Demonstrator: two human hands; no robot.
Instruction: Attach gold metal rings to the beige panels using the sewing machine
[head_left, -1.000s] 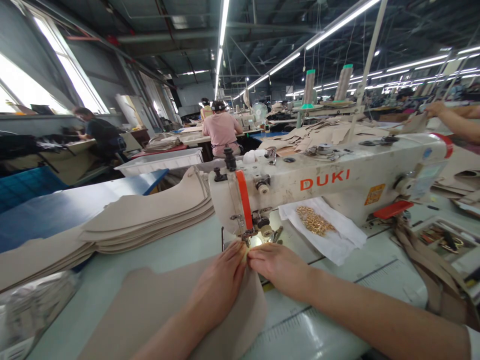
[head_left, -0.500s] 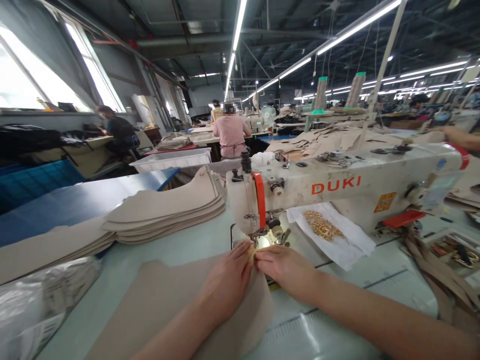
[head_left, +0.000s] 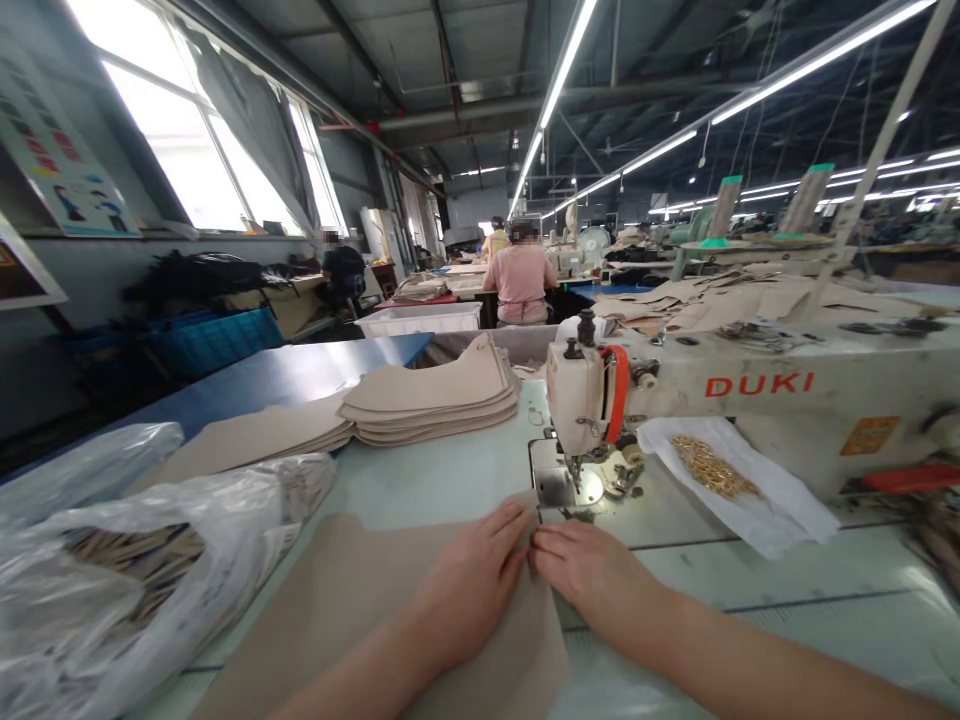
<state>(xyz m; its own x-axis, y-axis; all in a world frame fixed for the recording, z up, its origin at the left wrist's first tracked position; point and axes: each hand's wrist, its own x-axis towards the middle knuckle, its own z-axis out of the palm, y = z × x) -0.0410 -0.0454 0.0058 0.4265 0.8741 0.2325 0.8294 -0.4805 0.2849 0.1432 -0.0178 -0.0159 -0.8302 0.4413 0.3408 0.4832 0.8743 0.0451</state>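
A beige fabric panel (head_left: 367, 600) lies flat on the pale table in front of the sewing machine (head_left: 585, 410). My left hand (head_left: 476, 565) rests on its upper right corner, fingers pressed together and closed on the fabric. Close against it, my right hand (head_left: 589, 565) pinches the panel's right edge; the fingertips of both hands nearly meet, and what lies between them is partly hidden. The panel's corner is just in front and to the left of the lit needle plate (head_left: 551, 488), apart from the needle.
A stack of beige panels (head_left: 435, 400) lies behind, left of the machine head. Plastic bags (head_left: 247, 560) with strips inside sit at the left. White paper (head_left: 795, 505) holds small gold metal pieces (head_left: 712, 465) on the right. A person in pink (head_left: 521, 280) sits further back.
My view has turned left, bringing the plastic bags into sight. Both hands have drawn the panel's corner back from under the needle, toward me and to the left of it.
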